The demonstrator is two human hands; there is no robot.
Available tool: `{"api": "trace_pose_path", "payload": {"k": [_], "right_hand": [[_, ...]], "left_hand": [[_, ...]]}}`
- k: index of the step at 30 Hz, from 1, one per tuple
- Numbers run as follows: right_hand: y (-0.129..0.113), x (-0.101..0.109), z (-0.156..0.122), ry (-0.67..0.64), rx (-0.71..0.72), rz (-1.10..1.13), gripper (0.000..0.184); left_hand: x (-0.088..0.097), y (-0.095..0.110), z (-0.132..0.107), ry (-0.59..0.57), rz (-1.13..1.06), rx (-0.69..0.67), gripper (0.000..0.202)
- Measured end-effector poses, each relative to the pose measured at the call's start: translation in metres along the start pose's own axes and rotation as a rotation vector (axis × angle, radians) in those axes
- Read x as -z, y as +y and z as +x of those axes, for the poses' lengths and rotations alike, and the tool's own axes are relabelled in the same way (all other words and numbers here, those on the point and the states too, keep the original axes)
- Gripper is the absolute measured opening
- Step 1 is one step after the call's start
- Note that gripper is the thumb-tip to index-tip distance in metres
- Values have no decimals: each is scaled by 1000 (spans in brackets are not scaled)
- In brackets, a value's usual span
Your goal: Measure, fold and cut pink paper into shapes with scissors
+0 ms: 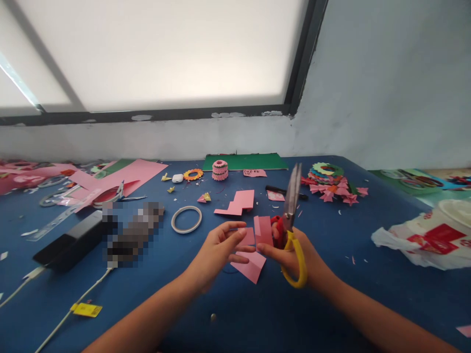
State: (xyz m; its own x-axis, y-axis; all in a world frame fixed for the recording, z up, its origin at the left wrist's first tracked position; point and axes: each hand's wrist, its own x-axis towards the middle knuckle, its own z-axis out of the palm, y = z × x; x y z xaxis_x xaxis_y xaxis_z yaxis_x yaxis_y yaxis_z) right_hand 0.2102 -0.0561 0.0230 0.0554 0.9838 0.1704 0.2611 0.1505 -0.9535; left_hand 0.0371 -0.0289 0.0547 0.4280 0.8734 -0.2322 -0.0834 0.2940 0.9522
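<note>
My left hand [217, 247] has its thumb and forefinger together on a small piece of pink paper [249, 236]; the other fingers are spread. In my right hand [305, 255] are scissors [290, 201] with red and yellow handles, blades pointing up. The same hand pinches a creased pink paper strip [263, 231] between thumb and fingers, close beside the left hand's piece. Below the hands, a folded pink paper [250, 266] lies on the blue table. Just beyond them is an angular pink paper cutout [241, 202].
A tape roll [186, 219], a black box-like device [73, 240] with a cable, and a pink ringed paper piece [220, 170] lie on the blue table [176, 309]. Paper flowers [336, 189] are at the back right. A white tub in plastic [437, 235] stands at right.
</note>
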Motion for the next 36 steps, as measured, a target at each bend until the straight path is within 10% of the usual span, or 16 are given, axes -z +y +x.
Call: {"api": "trace_pose_path", "payload": {"k": [8,36], "right_hand": [[-2,-4,-7,-198,-13,-45,28],[-3,-1,-5,-8,-7,208,36]], "left_hand": [[2,-5,3,36,93,-64,35],[2,-4,0,-46,112,-69,21]]}}
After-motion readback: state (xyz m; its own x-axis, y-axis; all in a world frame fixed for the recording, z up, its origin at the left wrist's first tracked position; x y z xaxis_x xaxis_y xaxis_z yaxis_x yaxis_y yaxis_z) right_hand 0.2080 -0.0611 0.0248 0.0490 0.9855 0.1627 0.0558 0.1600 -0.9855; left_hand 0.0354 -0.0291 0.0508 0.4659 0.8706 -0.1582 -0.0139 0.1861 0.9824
